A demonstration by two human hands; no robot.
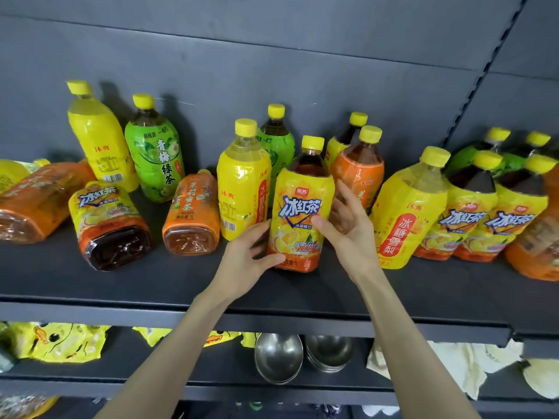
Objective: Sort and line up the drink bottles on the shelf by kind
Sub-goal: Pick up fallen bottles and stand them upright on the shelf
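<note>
iced tea bottle (302,204) upright between hands | left hand (245,258) cupping it | right hand (348,231) spread, thumb touching

We are in a shop: dark metal shelving (272,316) stocked with labelled drink bottles (302,204), bowls (278,356) below.

a: the iced tea bottle (301,207)?
b: yellow label fading to orange at the base, blue-and-white lettering, dark brown drink, yellow cap.
a: the shelf (181,285)?
b: dark grey. beside it, a green-labelled bottle (155,155) and an orange-labelled bottle (358,170), both yellow-capped.
</note>
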